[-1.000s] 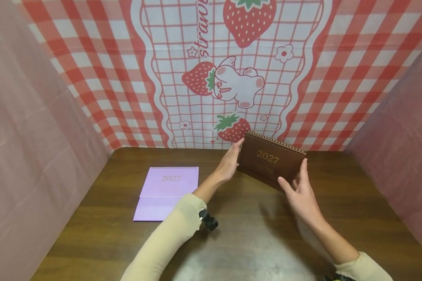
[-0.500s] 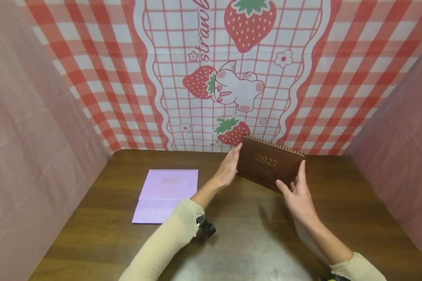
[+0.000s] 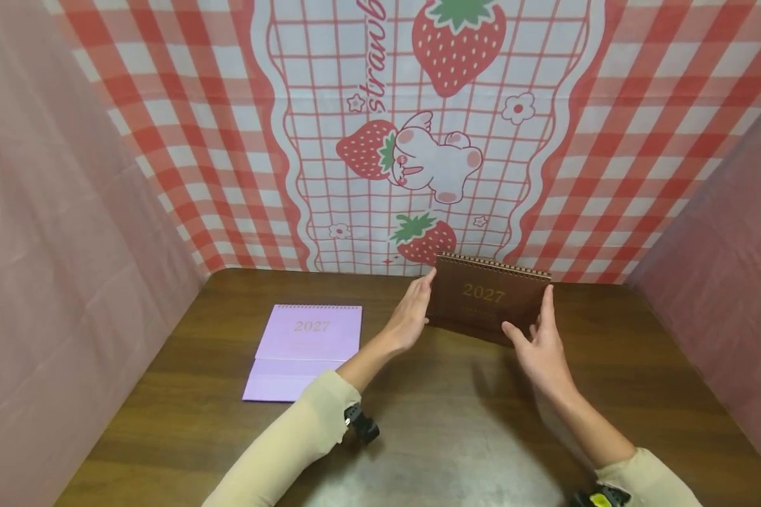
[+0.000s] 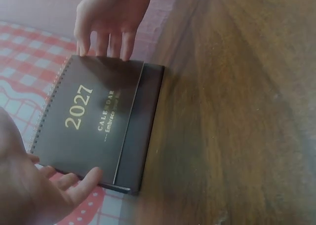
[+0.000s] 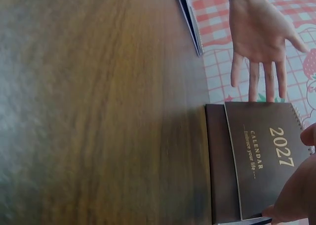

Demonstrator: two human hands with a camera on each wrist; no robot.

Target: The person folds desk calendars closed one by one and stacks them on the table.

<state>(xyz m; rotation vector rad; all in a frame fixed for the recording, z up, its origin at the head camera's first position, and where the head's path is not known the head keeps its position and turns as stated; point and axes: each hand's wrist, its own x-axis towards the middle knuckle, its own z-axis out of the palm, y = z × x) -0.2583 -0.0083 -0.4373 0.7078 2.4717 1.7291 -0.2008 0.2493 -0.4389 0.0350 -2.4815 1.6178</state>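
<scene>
A dark brown spiral-bound desk calendar (image 3: 482,303) with "2027" in gold stands upright on the table, right of the middle in the head view. My left hand (image 3: 411,313) is at its left edge, fingers straight and palm facing the calendar. In the right wrist view, the fingertips of that left hand (image 5: 259,35) are right at the edge. On the other side, my right hand (image 3: 542,352) touches the right edge with extended fingers, its thumb spread apart in front. The left wrist view shows the brown calendar (image 4: 84,126) between both hands.
A purple 2027 desk calendar (image 3: 307,338) stands to the left, partly behind the left forearm. Behind the wooden table (image 3: 431,422) hangs a red-and-white checked cloth (image 3: 228,176) with strawberries. Pink cloth walls (image 3: 89,211) flank both sides.
The brown calendar has turned a little, its left side coming nearer, so it faces front more squarely. My left hand has moved slightly nearer with it; the right hand stays nearly in place.
</scene>
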